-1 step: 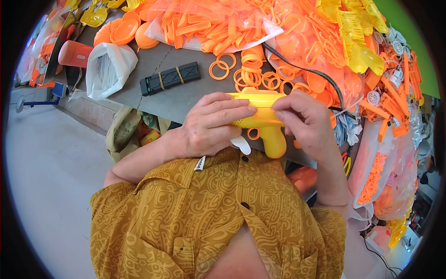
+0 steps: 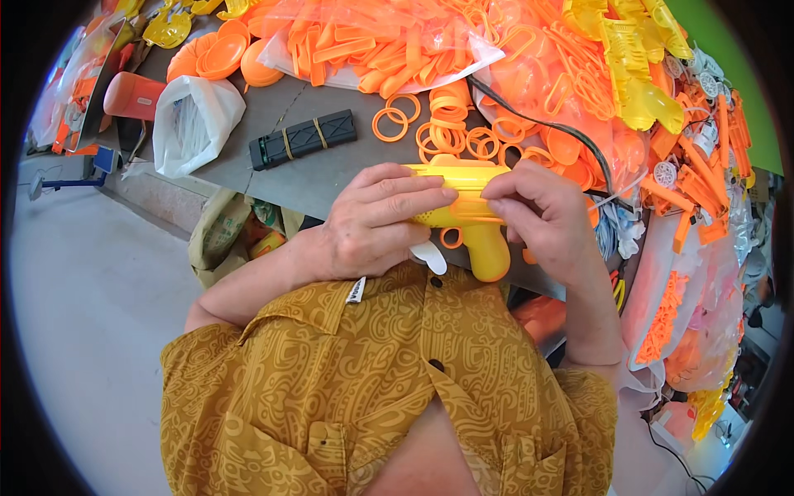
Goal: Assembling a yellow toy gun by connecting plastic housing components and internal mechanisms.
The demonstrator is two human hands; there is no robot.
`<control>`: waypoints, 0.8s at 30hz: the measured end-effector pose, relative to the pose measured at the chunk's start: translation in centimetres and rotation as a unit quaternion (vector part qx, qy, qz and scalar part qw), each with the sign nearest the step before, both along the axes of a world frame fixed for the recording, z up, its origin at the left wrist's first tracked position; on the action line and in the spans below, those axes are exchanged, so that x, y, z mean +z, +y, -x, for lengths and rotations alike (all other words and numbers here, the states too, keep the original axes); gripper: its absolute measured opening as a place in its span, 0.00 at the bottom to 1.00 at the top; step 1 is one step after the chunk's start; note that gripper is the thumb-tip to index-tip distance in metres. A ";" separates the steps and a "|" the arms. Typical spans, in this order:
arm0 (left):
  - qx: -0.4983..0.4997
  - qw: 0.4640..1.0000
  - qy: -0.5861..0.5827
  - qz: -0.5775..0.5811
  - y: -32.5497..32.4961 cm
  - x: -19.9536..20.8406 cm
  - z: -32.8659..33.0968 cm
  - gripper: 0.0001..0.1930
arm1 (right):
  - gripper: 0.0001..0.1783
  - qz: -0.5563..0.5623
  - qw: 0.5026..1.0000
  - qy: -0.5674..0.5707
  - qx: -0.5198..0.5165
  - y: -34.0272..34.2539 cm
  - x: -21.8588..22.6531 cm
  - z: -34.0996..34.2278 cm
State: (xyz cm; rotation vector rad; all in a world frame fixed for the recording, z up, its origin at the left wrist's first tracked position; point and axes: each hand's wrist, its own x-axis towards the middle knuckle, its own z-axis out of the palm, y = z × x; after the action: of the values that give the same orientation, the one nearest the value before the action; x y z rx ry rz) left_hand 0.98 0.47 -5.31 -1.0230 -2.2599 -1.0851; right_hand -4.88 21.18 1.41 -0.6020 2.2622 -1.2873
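A yellow plastic toy gun (image 2: pixel 484 244) lies sideways in front of my chest, its grip pointing down toward me. Orange parts show along its top edge, and an orange ring-shaped trigger (image 2: pixel 451 238) sits ahead of the grip. My left hand (image 2: pixel 376 217) is wrapped round the front end, fingers over the upper side, hiding the muzzle. At the rear end my right hand (image 2: pixel 542 211) has thumb and fingertips pinched against the body; whether a small part is between them is hidden. Below my left palm a white rounded flap (image 2: pixel 430 257) sticks out.
On the dark table (image 2: pixel 285 186) lie a black block bound with rubber bands (image 2: pixel 303 140), a white bag of clear sticks (image 2: pixel 197 124) and loose orange rings (image 2: pixel 390 124). Bags of orange parts (image 2: pixel 389 50) fill the far side. Yellow shells (image 2: pixel 633 78) and a black cable (image 2: pixel 550 124) lie right.
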 end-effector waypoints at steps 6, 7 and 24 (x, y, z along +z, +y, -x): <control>-0.003 1.000 0.024 0.008 0.1 -0.3 0.2 0.06 | 0.03 -0.014 0.999 0.035 -0.003 -0.4 -0.3 0.0; -0.004 1.000 0.027 0.015 0.1 -0.3 0.3 0.06 | 0.03 -0.030 0.994 0.100 0.017 -0.4 -0.4 0.0; -0.084 0.995 0.015 0.055 -1.0 0.8 1.6 0.05 | 0.06 -0.197 0.922 0.315 0.109 -0.8 0.6 -1.3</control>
State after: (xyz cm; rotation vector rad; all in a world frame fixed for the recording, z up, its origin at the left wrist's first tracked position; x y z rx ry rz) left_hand -0.66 -0.58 -4.54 -1.2845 -2.2641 -1.0134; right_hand -3.58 20.35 2.01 -1.1985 2.7445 -0.5357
